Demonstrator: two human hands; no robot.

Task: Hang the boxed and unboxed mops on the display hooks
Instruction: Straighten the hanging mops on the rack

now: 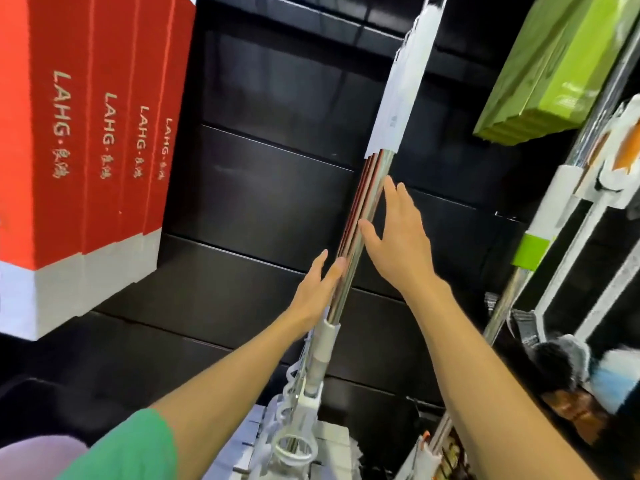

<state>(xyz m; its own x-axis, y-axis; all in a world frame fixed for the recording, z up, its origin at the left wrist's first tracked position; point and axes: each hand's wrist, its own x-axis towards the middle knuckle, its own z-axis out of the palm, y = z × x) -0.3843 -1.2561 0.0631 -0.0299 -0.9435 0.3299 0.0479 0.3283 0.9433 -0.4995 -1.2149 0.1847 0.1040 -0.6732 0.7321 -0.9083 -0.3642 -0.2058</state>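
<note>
Dark slatted display panelling point(277, 188) formed the backdrop in the head view, with red boxes point(79, 161) hanging at the left and green boxes point(550, 71) at the upper right. A bundle of unboxed mops point(367, 209) hung down the middle of the panel, metal poles side by side, white sleeves at the top and white fittings at the bottom; the hook carrying them lay beyond the top edge and could not be seen. The left hand point(317, 292) was open, its straight fingers laid against the left side of the poles. The right hand point(398, 233) was likewise open, fingers extended and touching or just beside the right side of the poles; contact could not be confirmed. Neither hand gripped anything. Judged risk: with only flat fingers steadying them, the poles could swing or fan apart, and a firm sideways push might lift a loop off the unseen hook. Further mops point(561, 244) hung close at the right and could be knocked by a swinging bundle.
</note>
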